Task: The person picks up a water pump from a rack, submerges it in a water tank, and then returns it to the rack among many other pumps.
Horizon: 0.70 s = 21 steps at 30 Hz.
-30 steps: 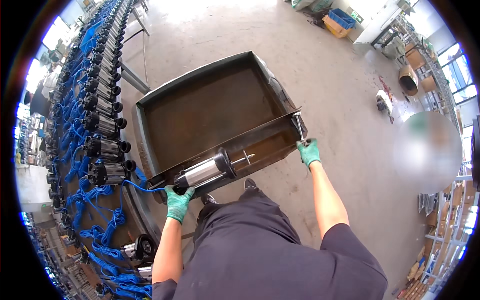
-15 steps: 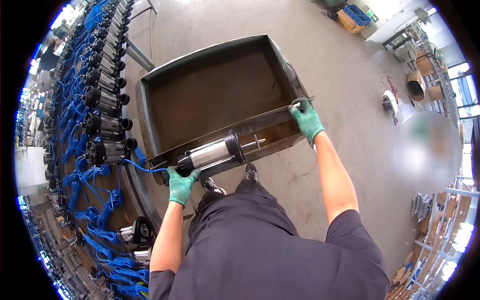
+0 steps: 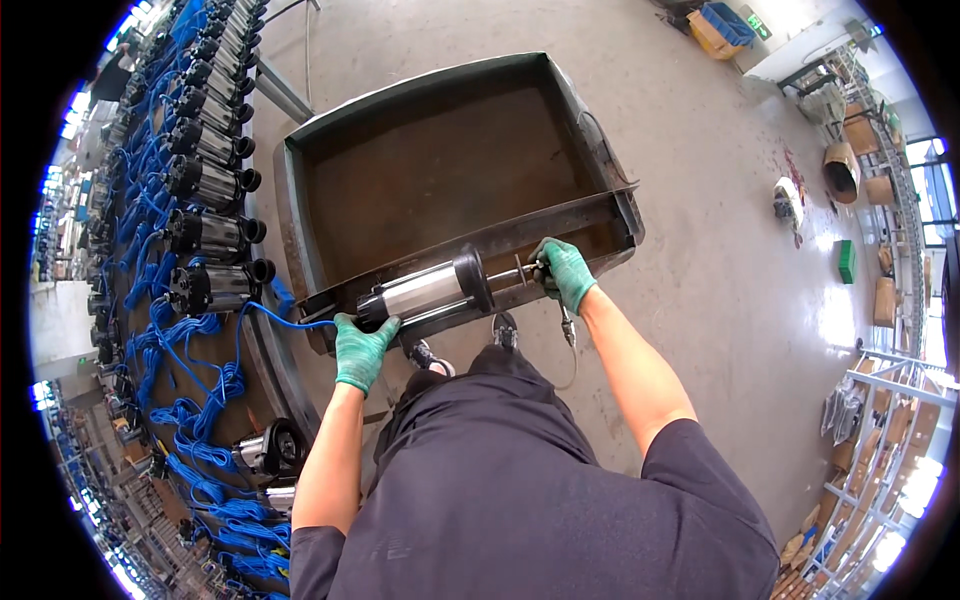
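Observation:
A submersible pump (image 3: 426,291) with a silver barrel and black ends lies on its side across the near ledge of a dark metal water tank (image 3: 297,215). My left hand (image 3: 361,352), in a green glove, grips its black left end, where a blue cable (image 3: 300,324) comes out. From the right end sticks a thin metal pipe fitting (image 3: 510,274) with a small cross handle. My right hand (image 3: 566,272), gloved too, is closed at the tip of that fitting on an air hose coupling (image 3: 569,325); its thin hose hangs below. The fingers hide the joint.
Left of the tank, a long bench bears a row of similar pumps (image 3: 207,232) and coiled blue cables (image 3: 207,395). Dark, still water (image 3: 440,185) fills the tank. On the right stand shelves (image 3: 890,420) and a green box (image 3: 847,261); a blue bin (image 3: 726,25) is at the back.
My right hand has moved left from the tank's right corner to the fitting's tip, bringing the hose coupling. My left hand stays on the pump's left end.

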Available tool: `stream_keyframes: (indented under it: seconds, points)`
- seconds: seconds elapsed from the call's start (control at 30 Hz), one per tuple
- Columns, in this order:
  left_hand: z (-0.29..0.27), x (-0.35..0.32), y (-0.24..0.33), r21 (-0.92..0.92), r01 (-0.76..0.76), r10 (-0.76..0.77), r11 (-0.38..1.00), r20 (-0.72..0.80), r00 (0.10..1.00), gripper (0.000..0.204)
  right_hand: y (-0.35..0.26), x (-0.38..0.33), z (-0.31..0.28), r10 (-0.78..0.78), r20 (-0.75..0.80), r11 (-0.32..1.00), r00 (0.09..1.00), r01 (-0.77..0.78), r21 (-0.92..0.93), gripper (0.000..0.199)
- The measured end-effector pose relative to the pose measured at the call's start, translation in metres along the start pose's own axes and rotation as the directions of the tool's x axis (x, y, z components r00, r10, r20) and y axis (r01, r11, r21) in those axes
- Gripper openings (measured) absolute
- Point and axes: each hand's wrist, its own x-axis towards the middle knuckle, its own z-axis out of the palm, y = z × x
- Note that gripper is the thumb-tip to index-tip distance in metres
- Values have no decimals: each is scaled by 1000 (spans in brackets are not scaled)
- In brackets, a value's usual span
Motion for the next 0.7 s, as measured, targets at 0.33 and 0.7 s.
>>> stream_keyframes:
  seconds: [0.33, 0.7]
  points:
    - [-7, -5, 15, 108, 20, -18, 994, -16, 1000, 71, 6, 10, 4, 112, -48, 994, 993, -112, 5, 24]
    - [-6, -8, 17, 89, 11, -9, 996, -16, 1000, 67, 6, 10, 8, 123, -77, 992, 989, -121, 22, 25]
